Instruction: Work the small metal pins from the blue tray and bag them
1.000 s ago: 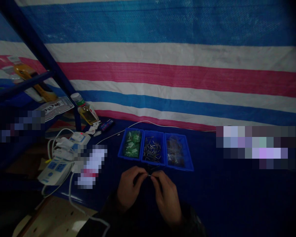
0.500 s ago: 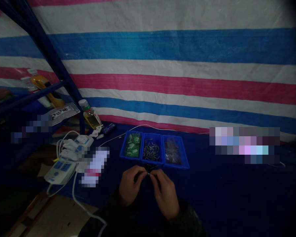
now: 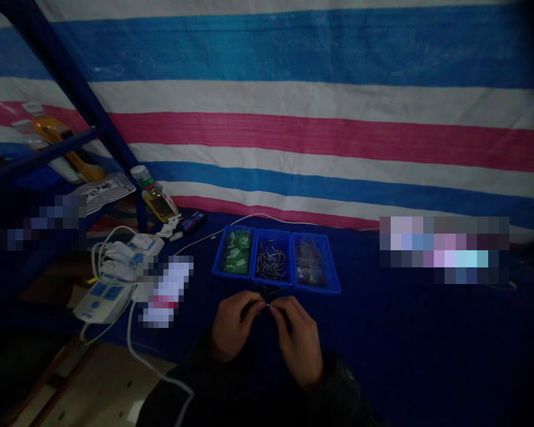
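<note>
My left hand (image 3: 237,325) and my right hand (image 3: 297,338) meet fingertip to fingertip just in front of three joined blue bins. Between their pinched fingers is a tiny light-coloured piece (image 3: 267,305), too small to name, which both hands grip. The left bin (image 3: 216,265) holds green and clear plastic bits (image 3: 237,252). Many thin, dark metal pins or screws (image 3: 271,261) lie loose in the middle bin (image 3: 289,276). In the right bin (image 3: 333,273) are small clear plastic packets (image 3: 310,264). A few dark slivers (image 3: 271,290) lie between the bins and my fingers.
To the left, a white power strip (image 3: 98,299) carries several plugs and cables, beside a blurred-out bright object (image 3: 169,290). Behind stand a drink bottle (image 3: 155,193) and a small dark box (image 3: 192,222). A blue metal frame (image 3: 78,89) rises at left; a striped tarp (image 3: 293,130) hangs behind.
The view has tipped slightly downward, so the whole scene sits a little higher. Both hands keep their pinch on the tiny piece, almost in the same place before the bins.
</note>
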The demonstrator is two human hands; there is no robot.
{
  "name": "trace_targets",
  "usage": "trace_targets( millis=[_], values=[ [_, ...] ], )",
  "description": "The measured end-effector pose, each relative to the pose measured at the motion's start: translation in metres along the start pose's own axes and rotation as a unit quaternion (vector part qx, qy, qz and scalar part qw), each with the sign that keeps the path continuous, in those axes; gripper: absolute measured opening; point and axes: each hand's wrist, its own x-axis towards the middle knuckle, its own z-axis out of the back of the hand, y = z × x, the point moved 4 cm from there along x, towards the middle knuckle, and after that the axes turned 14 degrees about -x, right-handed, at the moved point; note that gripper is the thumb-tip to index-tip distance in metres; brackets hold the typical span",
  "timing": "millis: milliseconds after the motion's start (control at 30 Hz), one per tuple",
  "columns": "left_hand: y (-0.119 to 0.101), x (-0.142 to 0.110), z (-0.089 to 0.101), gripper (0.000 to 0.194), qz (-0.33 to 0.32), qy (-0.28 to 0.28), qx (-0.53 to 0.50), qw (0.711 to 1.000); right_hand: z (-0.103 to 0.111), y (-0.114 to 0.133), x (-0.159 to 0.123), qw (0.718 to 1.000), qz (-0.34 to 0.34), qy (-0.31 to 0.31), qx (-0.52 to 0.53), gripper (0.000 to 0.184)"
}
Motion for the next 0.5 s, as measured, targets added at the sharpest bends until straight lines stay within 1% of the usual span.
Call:
trace_targets(
  millis=[233, 500],
  values=[
    [0.0017, 0.0019, 0.0005, 0.017, 0.02, -0.001, -0.006, 1.0, -0.0061, -0.0029, -0.0005, 0.999, -0.023, 0.02, 0.014, 0.019],
    [0.0019, 0.0059, 0.0, 0.021, 0.032, 0.006, -0.024, 0.999, -0.0074, -0.0051, 0.0029, 0.999, -0.031, 0.014, 0.024, 0.02]
  ],
)
